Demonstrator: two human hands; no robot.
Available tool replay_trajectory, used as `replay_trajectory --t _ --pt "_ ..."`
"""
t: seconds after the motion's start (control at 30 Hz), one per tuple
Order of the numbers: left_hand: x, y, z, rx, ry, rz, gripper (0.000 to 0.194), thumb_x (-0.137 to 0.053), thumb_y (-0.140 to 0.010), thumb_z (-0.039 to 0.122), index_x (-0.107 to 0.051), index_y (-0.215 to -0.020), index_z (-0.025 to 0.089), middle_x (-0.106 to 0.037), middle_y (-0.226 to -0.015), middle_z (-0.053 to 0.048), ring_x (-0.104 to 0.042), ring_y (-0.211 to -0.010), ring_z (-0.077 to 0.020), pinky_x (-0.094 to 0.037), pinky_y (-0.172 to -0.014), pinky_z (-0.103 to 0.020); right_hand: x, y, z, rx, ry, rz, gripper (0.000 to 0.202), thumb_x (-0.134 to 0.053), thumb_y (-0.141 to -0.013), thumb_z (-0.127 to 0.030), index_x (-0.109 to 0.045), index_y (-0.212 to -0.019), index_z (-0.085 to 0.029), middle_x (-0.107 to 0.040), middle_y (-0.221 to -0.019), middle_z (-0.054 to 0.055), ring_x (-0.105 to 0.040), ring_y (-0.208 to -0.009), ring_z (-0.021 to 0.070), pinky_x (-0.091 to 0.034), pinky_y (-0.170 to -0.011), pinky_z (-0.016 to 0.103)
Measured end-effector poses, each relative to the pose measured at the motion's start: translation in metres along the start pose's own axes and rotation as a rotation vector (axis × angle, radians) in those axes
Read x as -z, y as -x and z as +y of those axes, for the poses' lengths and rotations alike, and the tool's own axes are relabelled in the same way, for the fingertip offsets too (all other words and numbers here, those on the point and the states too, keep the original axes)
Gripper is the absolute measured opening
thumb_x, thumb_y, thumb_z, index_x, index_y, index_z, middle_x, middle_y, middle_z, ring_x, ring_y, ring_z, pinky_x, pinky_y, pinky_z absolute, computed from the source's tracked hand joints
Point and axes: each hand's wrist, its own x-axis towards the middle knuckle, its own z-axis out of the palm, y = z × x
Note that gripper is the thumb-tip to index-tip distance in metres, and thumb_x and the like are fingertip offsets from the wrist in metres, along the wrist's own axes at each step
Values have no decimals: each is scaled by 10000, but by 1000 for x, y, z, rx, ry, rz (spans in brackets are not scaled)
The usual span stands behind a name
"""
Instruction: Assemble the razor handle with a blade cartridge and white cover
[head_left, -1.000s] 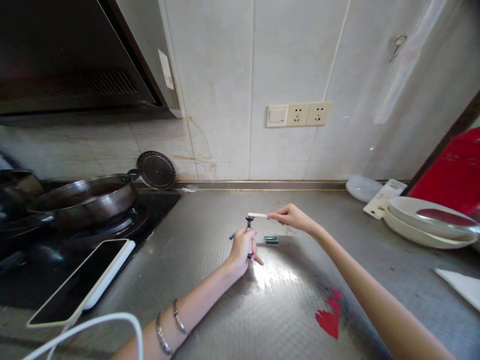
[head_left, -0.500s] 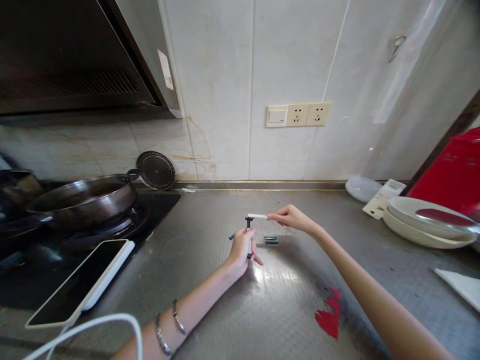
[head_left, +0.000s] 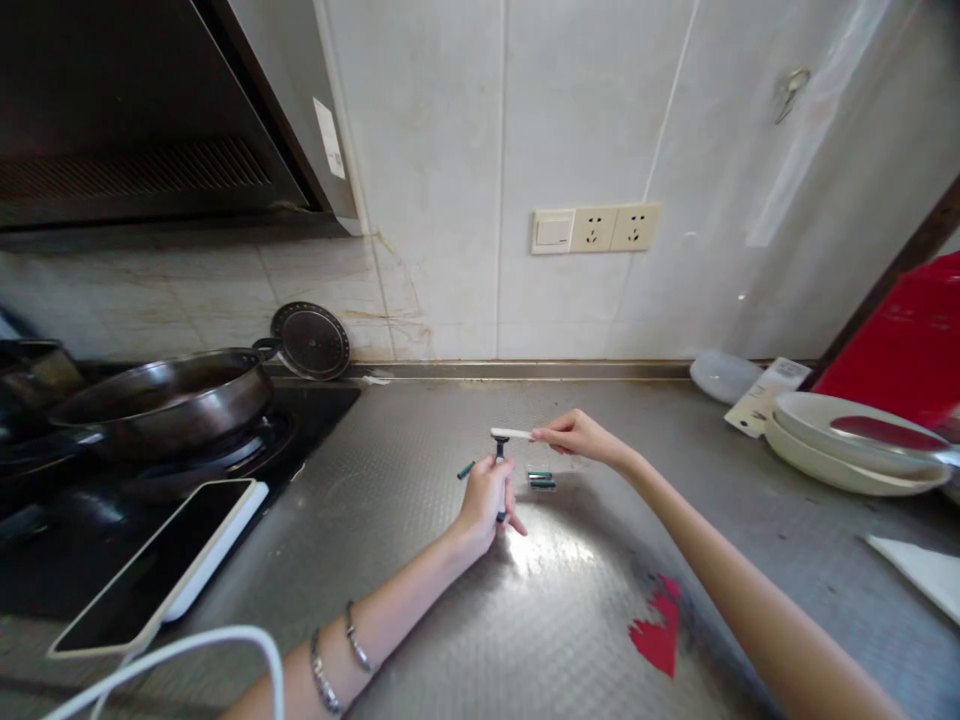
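Observation:
My left hand (head_left: 486,497) is closed around a thin dark razor handle (head_left: 500,462), held upright above the steel counter (head_left: 420,560). My right hand (head_left: 574,436) pinches one end of a small white flat piece (head_left: 511,434), which lies level across the top of the handle. A small green-tipped piece (head_left: 466,469) lies on the counter just left of my left hand. Small dark green pieces (head_left: 541,480) lie on the counter below my right hand.
A dark wok (head_left: 161,393) sits on the stove at left, a round metal lid (head_left: 310,341) leaning behind it. A phone in a white case (head_left: 157,561) and a white cable (head_left: 172,652) lie near left. Stacked white plates (head_left: 847,445) and a red object (head_left: 900,345) stand right.
Both hands stay almost in place. The white piece has shifted slightly left over the top of the handle.

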Motion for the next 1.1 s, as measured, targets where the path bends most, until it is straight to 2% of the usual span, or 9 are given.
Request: replay_trajectory --t 0.17,0.3,0.43,0.57,0.67,0.77,0.9,1.0,1.1 --pt "2 -2 -2 -17 -10 -1 222 -506 -732 398 -395 -748 206 -361 -316 114 -235 -204 -65 -392 -262 -235 0 1 0 6 39 78 541 -503 -765 -585 -624 -529 -113 -374 -423 -39 -301 -432 71 -221 -447 229" --pt "2 -1 -1 -16 -20 -8 227 -501 -740 409 -402 -767 207 -364 -315 114 -230 -203 -65 -391 -263 -234 0 1 1 -1 1 25 515 -502 -771 -577 -688 -677 -105 -395 -445 -42 -305 -434 71 -224 -447 228" --pt "2 0 0 -54 -50 -37 260 -503 -751 445 -404 -784 207 -355 -317 121 -239 -201 -64 -389 -279 -220 4 -1 5 -45 35 152 539 -489 -769 -583 -660 -599 -101 -361 -433 -43 -305 -434 69 -225 -447 231" --pt "3 -1 0 -150 -116 -55 299 -498 -769 486 -408 -836 208 -409 -350 108 -348 -233 -84 -387 -320 -200 10 3 -2 -154 -215 270 479 -491 -777 -557 -652 -877 -116 -396 -520 -50 -327 -427 65 -242 -404 212" --pt "4 -4 -2 -205 -133 -79 335 -520 -759 511 -404 -856 212 -490 -429 80 -495 -351 -109 -438 -420 -211 8 17 -21 -208 -525 277 404 -554 -761 -507 -578 -976 -166 -398 -592 -61 -327 -431 53 -240 -363 181" --pt "5 -7 -5 -238 -116 -144 350 -551 -743 511 -401 -841 210 -529 -513 59 -558 -464 -118 -461 -519 -230 -7 40 -48 -213 -786 246 344 -595 -749 -475 -522 -948 -204 -404 -610 -71 -324 -416 41 -207 -326 150" --pt "5 -7 -5 -331 -154 -176 290 -548 -771 456 -424 -823 199 -484 -520 63 -505 -477 -97 -419 -540 -219 -45 78 -78 -210 -967 243 325 -572 -772 -494 -483 -923 -220 -412 -549 -93 -225 -328 18 -122 -281 138" --pt "5 -6 -6 -389 -181 -191 228 -527 -800 403 -440 -819 193 -469 -540 57 -476 -504 -89 -398 -551 -210 -76 101 -92 -286 -1059 221 317 -556 -785 -512 -462 -878 -224 -397 -517 -103 -165 -316 10 -95 -279 134" --pt "5 -7 -8 -392 -188 -204 207 -523 -804 384 -445 -825 193 -454 -552 60 -453 -503 -82 -378 -542 -202 -95 110 -101 -304 -1130 226 325 -554 -783 -529 -449 -846 -228 -358 -497 -110 -137 -331 14 -74 -288 132"
